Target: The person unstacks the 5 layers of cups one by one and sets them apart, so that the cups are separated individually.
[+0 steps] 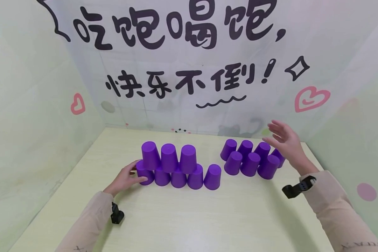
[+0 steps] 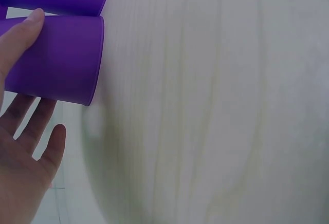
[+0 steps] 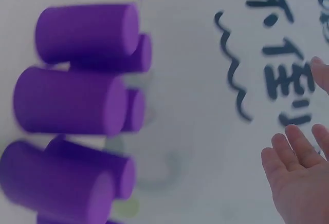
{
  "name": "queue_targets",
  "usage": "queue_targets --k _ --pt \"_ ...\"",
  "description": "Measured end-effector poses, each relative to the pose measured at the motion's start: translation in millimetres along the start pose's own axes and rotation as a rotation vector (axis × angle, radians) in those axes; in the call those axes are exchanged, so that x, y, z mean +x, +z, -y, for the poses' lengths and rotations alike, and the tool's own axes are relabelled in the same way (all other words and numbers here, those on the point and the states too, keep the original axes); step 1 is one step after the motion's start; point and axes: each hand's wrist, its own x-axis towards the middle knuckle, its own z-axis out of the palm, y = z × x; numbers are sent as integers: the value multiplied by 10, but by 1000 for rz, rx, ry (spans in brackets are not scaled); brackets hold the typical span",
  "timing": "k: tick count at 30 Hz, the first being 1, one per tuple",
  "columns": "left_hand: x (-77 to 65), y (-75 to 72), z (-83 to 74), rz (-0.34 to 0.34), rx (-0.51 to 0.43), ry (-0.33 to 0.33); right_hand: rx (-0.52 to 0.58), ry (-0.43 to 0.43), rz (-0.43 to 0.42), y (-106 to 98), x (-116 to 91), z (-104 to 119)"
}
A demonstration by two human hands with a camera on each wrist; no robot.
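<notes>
Purple cups stand upside down in two groups. On the left, three cups, among them the middle upper cup (image 1: pixel 169 157), sit on top of a row of several. My left hand (image 1: pixel 126 179) holds the leftmost bottom cup (image 1: pixel 146 176), its thumb on the near side and fingers around the far side. In the left wrist view the thumb lies on that cup (image 2: pixel 61 59) while the other fingers spread below it. My right hand (image 1: pixel 285 141) is raised over the right-hand cups, fingers extended and holding nothing. Nearest to it is the back right cup (image 1: pixel 278 157), partly hidden.
The right group has a front row of three cups, such as the front middle cup (image 1: pixel 250 164), before a back row. One cup (image 1: pixel 212 177) ends the left row with nothing on it. Fabric walls (image 1: pixel 176 119) with lettering enclose the pale wooden table (image 1: pixel 189 217).
</notes>
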Motion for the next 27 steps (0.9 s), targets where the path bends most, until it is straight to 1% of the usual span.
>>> queue_targets --k 4,9,12,16,18,20,23,27 --pt "5 4 21 -3 -18 16 43 -72 70 172 97 262" --pt "-1 18 8 1 -11 10 78 -172 197 448 220 530" --pt "-25 10 -67 3 -15 -2 96 -222 279 675 248 637" --pt "-57 -16 -226 6 -36 -4 109 -268 363 1017 218 661" --pt "-63 -26 -284 9 -37 -4 119 -268 398 1179 193 634" --pt "-62 -33 -303 13 -30 -9 119 -256 429 1330 173 602" --pt "-63 -39 -301 14 -26 -17 128 -225 481 1522 151 566" --pt "-70 -36 -292 10 -31 -18 134 -185 533 1712 131 527"
